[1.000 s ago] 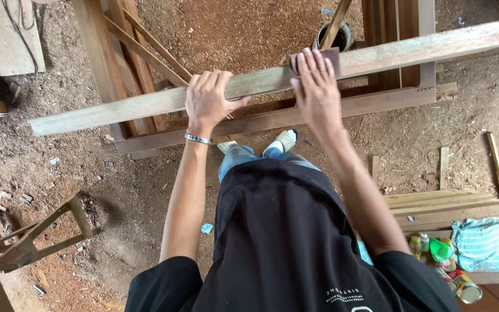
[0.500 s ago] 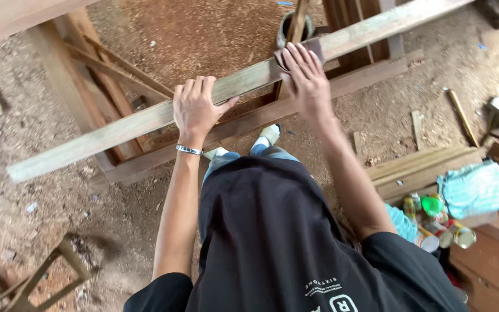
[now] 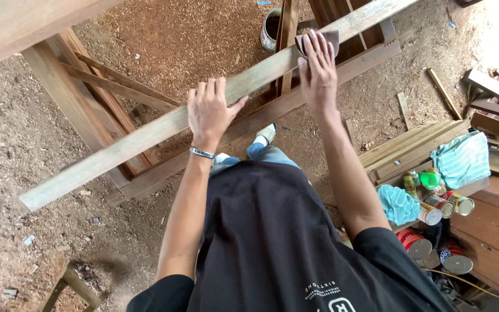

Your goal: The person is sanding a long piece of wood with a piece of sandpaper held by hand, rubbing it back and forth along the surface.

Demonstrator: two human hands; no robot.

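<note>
- Across the whole view, from lower left to upper right, a long pale plank is lying slantwise on a darker wooden frame, its top face looking smooth, greyish-tan and dusty, with straight edges and a squared-off lower-left end.
- Under the plank, the frame is showing as reddish-brown rails and braces, one long rail running alongside the plank and just below it.
- Beneath everything, the dirt floor is lying covered in brown sawdust and small scraps.
- At the bottom, the person's black shirt is filling the middle, with blue trousers and light shoes showing just above it.
- On the right, a stack of boards is resting on the floor, and a striped teal cloth is lying beside it.
- Near the plank's middle, the left hand is pressing down on the plank, fingers together and curling over its far edge, thumb spread along the top, with a thin metal bracelet sitting on the wrist.
- Further up the plank, the right hand is lying flat with fingers stretched out, pressing a piece of sandpaper against the plank's top face; only the dark brown corners of the sheet are peeking out past the fingertips.
- Beside the cloth, several small tins and a green plastic bottle are crowding together.
- Beyond the plank at the top, a round paint can is standing on the floor.
</note>
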